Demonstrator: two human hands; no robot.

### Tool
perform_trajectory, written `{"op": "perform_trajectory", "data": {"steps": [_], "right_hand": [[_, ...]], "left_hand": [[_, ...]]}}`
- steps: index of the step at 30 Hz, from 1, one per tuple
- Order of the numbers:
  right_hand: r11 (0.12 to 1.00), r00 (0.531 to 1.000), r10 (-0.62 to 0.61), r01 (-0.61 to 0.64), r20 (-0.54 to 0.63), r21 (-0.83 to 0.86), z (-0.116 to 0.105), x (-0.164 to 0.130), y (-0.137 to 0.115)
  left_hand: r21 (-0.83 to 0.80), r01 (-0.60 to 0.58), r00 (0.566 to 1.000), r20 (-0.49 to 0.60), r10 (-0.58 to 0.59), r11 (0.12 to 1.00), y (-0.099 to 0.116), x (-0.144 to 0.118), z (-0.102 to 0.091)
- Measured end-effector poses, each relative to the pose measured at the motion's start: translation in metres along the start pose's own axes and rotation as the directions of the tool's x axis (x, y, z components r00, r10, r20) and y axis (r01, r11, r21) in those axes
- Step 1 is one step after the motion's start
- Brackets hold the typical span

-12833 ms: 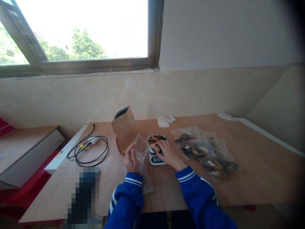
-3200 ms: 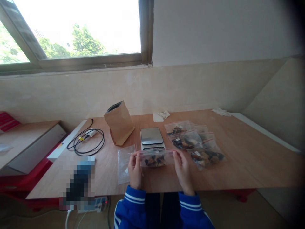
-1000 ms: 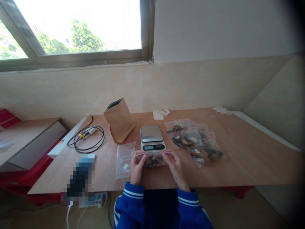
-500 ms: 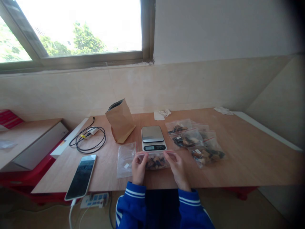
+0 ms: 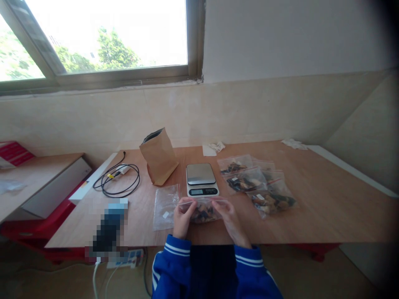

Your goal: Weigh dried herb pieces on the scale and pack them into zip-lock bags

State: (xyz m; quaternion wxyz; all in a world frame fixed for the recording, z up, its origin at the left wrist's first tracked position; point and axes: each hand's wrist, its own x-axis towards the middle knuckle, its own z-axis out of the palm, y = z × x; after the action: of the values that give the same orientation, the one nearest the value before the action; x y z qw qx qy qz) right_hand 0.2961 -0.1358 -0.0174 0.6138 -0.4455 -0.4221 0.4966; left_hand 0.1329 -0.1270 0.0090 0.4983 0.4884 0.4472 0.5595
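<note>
Both left hand (image 5: 183, 219) and right hand (image 5: 230, 216), I saw, pinched bag (image 5: 202, 202) by top edge, one toward each end. Bag was between them, neither hand nearer, long axis left to right, just near of scale (image 5: 201, 174). Clear plastic, reddish strip along top, dark and tan pieces (image 5: 204, 214) inside.

The wood-grained counter (image 5: 330, 199) carries a coiled black cable (image 5: 116, 197), an upright paper bag (image 5: 158, 155), a flat zip bag (image 5: 164, 204), a digital scale (image 5: 201, 175), overlapping filled pouches (image 5: 249, 181) right of it and crumpled tissue (image 5: 217, 146) near the back edge
</note>
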Motion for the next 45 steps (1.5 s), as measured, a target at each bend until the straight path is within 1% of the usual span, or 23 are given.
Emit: {"op": "perform_trajectory", "data": {"steps": [4,7,11,15,18,20,22,25,27,30,33,35,38,41,45], "right_hand": [[0.999,0.999,0.001,-0.002,-0.038,-0.041,0.000,0.001,0.004],[0.999,0.998,-0.025,0.022,-0.052,-0.048,0.000,0.001,0.004],[0.994,0.994,-0.088,0.084,-0.064,-0.071,0.002,0.001,0.002],[0.980,0.980,-0.179,0.171,-0.084,-0.099,0.003,0.001,0.001],[0.973,0.975,-0.211,0.202,-0.076,-0.107,0.003,0.002,-0.001],[0.976,0.977,-0.201,0.193,-0.077,-0.099,0.003,0.001,-0.002],[0.987,0.987,-0.142,0.136,-0.074,-0.085,0.003,0.000,-0.004],[0.997,1.000,-0.021,0.020,-0.016,-0.070,0.004,-0.003,-0.007],[0.998,1.000,0.012,-0.011,0.027,-0.065,0.005,-0.004,-0.008],[0.998,0.998,0.012,-0.008,0.059,-0.067,0.007,-0.005,-0.007],[0.998,0.999,-0.003,0.007,0.051,-0.070,0.008,-0.003,-0.004],[0.998,0.999,-0.009,0.012,0.048,-0.065,0.009,-0.003,-0.004],[0.998,0.997,0.001,0.004,0.072,-0.057,0.009,-0.002,-0.006],[0.998,0.996,-0.002,0.008,0.088,-0.067,0.010,-0.002,-0.009],[0.995,0.996,-0.035,0.042,0.079,-0.092,0.011,-0.002,-0.008]], "left_hand": [[0.018,-0.006,1.000,0.005,0.006,1.000,0.002,0.000,0.001],[0.028,-0.006,1.000,-0.009,0.007,1.000,0.001,0.000,0.001],[0.040,-0.001,0.999,-0.037,0.002,0.999,0.002,-0.001,0.002],[0.024,0.012,0.998,-0.060,-0.011,1.000,0.003,-0.002,0.002],[0.025,0.005,0.997,-0.074,-0.003,1.000,0.003,-0.002,0.003],[0.032,-0.009,0.998,-0.069,0.011,0.999,0.003,-0.002,0.003],[0.025,-0.015,0.998,-0.068,0.017,1.000,0.003,-0.002,0.004],[-0.019,0.001,0.995,-0.102,-0.002,1.000,0.001,-0.001,0.003],[-0.044,0.011,0.993,-0.114,-0.016,0.999,-0.001,0.000,0.000],[-0.050,0.002,0.994,-0.105,-0.007,0.999,-0.004,-0.001,-0.003],[-0.016,-0.029,0.993,-0.112,0.027,0.999,-0.006,-0.002,-0.004],[0.031,-0.056,0.991,-0.123,0.060,0.998,-0.007,-0.003,-0.002],[0.082,-0.097,0.982,-0.156,0.109,0.992,-0.008,-0.004,0.001],[0.106,-0.113,0.974,-0.182,0.131,0.988,-0.010,-0.004,0.003],[0.157,-0.126,0.967,-0.199,0.156,0.980,-0.012,-0.005,0.005]]}}
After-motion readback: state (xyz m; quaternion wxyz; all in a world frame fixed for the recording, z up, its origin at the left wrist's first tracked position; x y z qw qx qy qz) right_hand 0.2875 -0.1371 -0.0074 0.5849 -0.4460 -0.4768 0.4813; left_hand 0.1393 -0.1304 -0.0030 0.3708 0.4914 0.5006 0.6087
